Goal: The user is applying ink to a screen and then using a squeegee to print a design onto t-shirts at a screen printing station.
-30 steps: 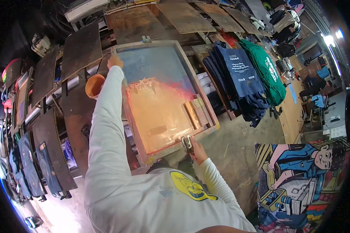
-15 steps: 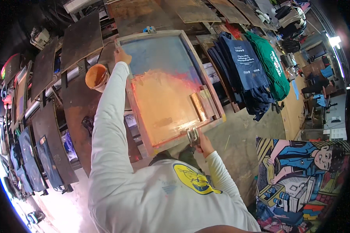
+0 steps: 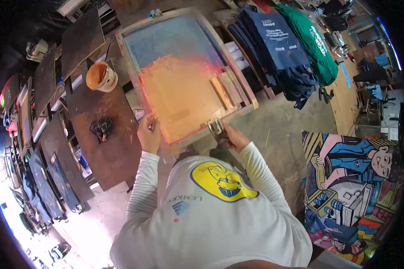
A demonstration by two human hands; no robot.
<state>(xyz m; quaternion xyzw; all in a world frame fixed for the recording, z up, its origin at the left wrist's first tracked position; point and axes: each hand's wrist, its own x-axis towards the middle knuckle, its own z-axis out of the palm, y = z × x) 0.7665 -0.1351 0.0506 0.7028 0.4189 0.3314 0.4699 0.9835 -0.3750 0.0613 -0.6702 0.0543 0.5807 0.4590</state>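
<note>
A wooden-framed printing screen (image 3: 186,89), blue-grey at the far end and pale orange nearer, lies ahead of me, with wooden strips (image 3: 224,89) along its inner right side. My right hand (image 3: 232,138) is closed on a metal clamp (image 3: 215,127) at the near edge, right of centre. My left hand (image 3: 149,133) is beside the screen's near left side, fingers curled; what they hold, if anything, I cannot make out. A small clamp (image 3: 155,13) sits on the far edge.
Left, an orange-stained bucket (image 3: 98,76) and a dark crumpled rag (image 3: 102,128) rest on stained boards (image 3: 85,103). Stacks of navy (image 3: 278,45) and green cloth (image 3: 318,54) lie to the right. A painted cartoon panel (image 3: 345,188) is at lower right, the floor (image 3: 274,143) beside it.
My left hand has come down from the screen's far left corner to its near left side. My right hand stays on the clamp. The screen now appears higher in view.
</note>
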